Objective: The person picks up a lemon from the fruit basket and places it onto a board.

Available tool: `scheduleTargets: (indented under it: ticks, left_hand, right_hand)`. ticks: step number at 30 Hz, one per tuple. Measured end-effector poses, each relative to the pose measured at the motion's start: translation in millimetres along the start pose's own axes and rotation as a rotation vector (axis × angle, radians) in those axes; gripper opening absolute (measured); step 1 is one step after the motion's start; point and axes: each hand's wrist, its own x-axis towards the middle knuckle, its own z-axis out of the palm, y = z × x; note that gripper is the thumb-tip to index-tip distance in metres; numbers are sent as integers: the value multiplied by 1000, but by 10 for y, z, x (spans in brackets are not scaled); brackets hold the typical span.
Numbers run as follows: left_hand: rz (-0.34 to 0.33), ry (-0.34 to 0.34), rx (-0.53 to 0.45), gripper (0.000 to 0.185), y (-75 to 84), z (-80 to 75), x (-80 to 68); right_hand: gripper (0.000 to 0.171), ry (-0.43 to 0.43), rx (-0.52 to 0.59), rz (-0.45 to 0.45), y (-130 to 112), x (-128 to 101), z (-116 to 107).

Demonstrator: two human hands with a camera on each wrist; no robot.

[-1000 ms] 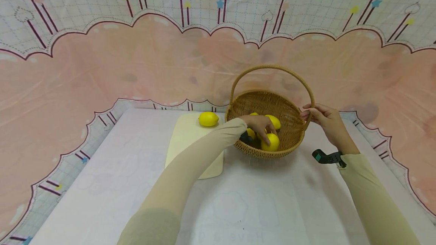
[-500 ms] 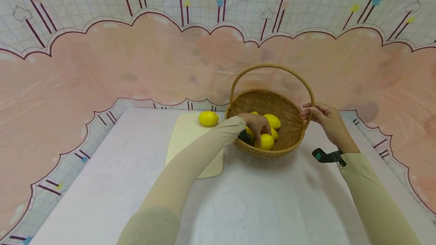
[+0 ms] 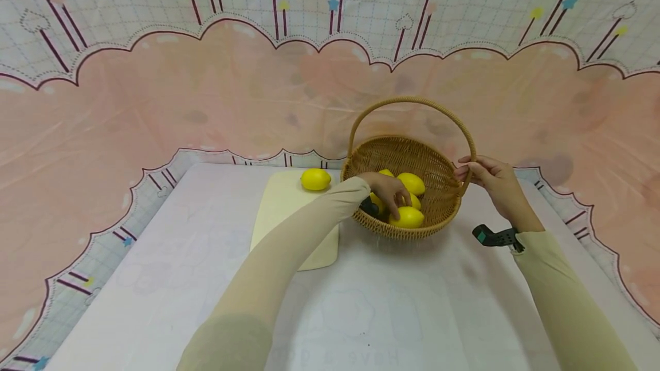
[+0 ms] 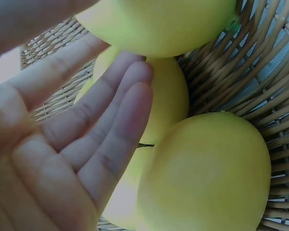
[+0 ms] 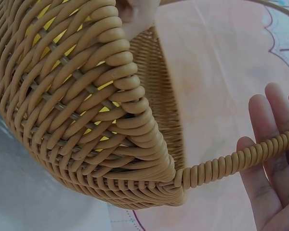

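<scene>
A woven wicker basket (image 3: 443, 199) with a tall arched handle (image 3: 412, 99) stands on the table and holds several yellow lemons. My left hand (image 3: 390, 190) reaches inside it with straight fingers (image 4: 111, 139) lying beside the lemons. The nearest lemon (image 3: 408, 217) (image 4: 207, 173) is at the fingertips; another (image 3: 412, 182) lies behind it. My right hand (image 3: 487, 178) is at the basket's right side. Its straight fingers (image 5: 274, 159) rest against the coiled handle (image 5: 231, 163) where it joins the basket wall (image 5: 77, 106).
A pale cutting board (image 3: 289, 222) lies left of the basket, with a single lemon (image 3: 315, 179) at its far edge. The white table (image 3: 392, 308) stretches toward me. A pink patterned backdrop (image 3: 206, 90) closes off the back and sides.
The front lemon has sunk lower in the basket and now lies on its side. My left hand's fingers have drawn back slightly from it. The right hand has stayed put.
</scene>
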Motion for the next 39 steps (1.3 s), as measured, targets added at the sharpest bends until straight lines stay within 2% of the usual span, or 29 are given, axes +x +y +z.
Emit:
scheduleTargets:
  ticks: [3, 9, 11, 18, 25, 32, 33, 39]
  left_hand:
    - [-2, -26, -13, 50, 14, -2, 7]
    - [-32, -86, -58, 60, 28, 5, -6]
    - [-32, -91, -26, 61, 22, 6, 3]
    - [60, -106, 148, 46, 11, 6, 33]
    - [42, -105, 187, 43, 23, 25, 33]
    - [-23, -133, 81, 62, -8, 19, 74]
    - [-20, -140, 55, 66, -81, 16, 148]
    - [-25, -129, 21, 65, -80, 16, 147]
  right_hand:
    - [24, 2, -9, -3, -6, 7, -2]
    - [23, -5, 22, -7, -6, 13, -4]
    - [23, -5, 23, -4, -4, 11, -4]
    - [24, 2, -14, 9, -2, 18, -5]
    - [24, 3, -5, 9, -6, 15, 0]
    - [23, -5, 10, -5, -6, 10, 5]
    - [23, -5, 10, -5, -6, 10, 6]
    - [22, -1, 5, -1, -8, 9, 4]
